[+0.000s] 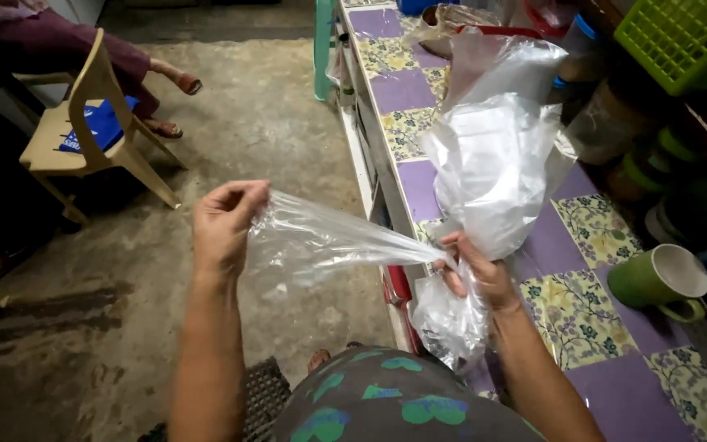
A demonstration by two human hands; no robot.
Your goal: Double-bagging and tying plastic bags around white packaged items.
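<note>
A person in a patterned top stands at the near front edge of a tiled counter (550,245), pulling a clear plastic bag (321,237) out between both hands. The left hand (224,221), raised over the concrete floor (272,123) and clear of the counter, is closed, its fingertips pinching one end of the bag. The right hand (480,270), at the counter's front edge, is closed around the bag's other end, gathered together with the neck of a larger bundle of clear bags (493,155). The stretched bag runs taut and crumpled from one hand to the other, hanging in the air just off the counter's edge. More crumpled plastic (448,319) droops below the right hand against the counter's front.

The bundle stands upright on the purple and floral tiles, rising above the right hand towards the counter's middle. A green mug (660,278) lies on its side near the right edge, well apart from the hands. Further back along the right edge sit dark containers, too dim to make out, and a green basket (681,33) at the far right corner.

Across the floor to the left, a cream plastic chair (83,131) holds a blue item on its seat, and another person's sandalled feet (175,102) rest beside it.
</note>
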